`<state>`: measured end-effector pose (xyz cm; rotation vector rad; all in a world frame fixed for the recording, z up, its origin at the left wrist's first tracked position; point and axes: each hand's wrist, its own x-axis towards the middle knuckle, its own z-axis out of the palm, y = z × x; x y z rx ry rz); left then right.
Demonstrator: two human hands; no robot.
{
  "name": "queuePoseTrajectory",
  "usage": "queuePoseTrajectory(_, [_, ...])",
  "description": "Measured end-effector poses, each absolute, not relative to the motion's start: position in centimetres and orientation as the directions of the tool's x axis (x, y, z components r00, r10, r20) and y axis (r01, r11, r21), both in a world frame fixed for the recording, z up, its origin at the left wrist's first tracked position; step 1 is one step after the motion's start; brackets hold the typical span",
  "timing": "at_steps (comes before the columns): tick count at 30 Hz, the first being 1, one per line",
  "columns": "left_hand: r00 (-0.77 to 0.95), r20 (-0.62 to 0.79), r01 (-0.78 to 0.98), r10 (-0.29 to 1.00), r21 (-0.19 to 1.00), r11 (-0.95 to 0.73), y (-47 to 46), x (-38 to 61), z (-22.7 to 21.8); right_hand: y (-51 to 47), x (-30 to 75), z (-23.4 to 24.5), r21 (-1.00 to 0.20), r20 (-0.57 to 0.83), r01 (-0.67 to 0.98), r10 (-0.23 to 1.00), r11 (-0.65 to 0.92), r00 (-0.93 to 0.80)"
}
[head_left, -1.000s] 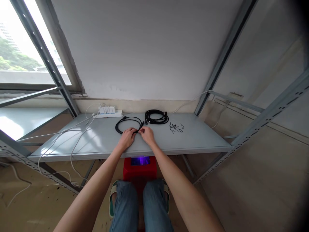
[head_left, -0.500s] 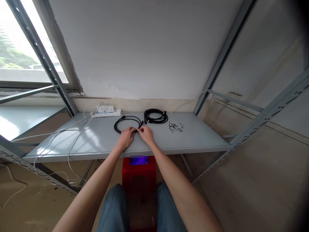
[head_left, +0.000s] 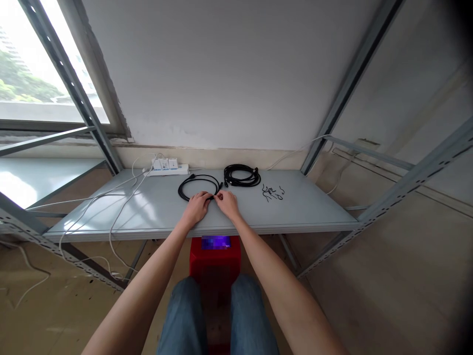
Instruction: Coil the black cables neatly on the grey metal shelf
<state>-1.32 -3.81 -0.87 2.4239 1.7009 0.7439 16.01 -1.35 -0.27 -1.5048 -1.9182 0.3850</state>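
Note:
A black cable loop lies on the grey shelf board in front of me. My left hand and my right hand meet at the near side of that loop, fingers pinched together on the cable where its strands cross. What sits between the fingertips is too small to make out beyond the cable. A second, tighter black cable coil rests behind my right hand.
A small heap of black twist ties lies to the right. A white power strip sits at the back, with white cords trailing left over the shelf edge. Metal rack uprights frame the shelf. A red stool stands below.
Both hands stay pinched on the same spot of the cable loop. Only the camera view has shifted slightly.

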Motion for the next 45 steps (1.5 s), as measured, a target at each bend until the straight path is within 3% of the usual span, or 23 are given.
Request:
queuePoseTrajectory(17, [0.271,0.326,0.864,0.906,0.334,-0.378,-4.1,-1.1,-0.6,-1.0,16.3,-0.8,-0.616,0.317,0.723,0.939,0.312,-0.135])
queuePoseTrajectory(26, [0.273,0.323,0.879,0.906,0.298,-0.372,-4.2,-1.2,-0.7,-0.6,16.6,-1.4,-0.731,0.305,0.59,0.938,0.343,-0.166])
queuePoseTrajectory(45, [0.266,0.303,0.875,0.915,0.321,-0.361,-4.9,-0.9,-0.2,-1.3,16.5,-1.2,-0.744,0.345,0.555,0.925,0.372,-0.157])
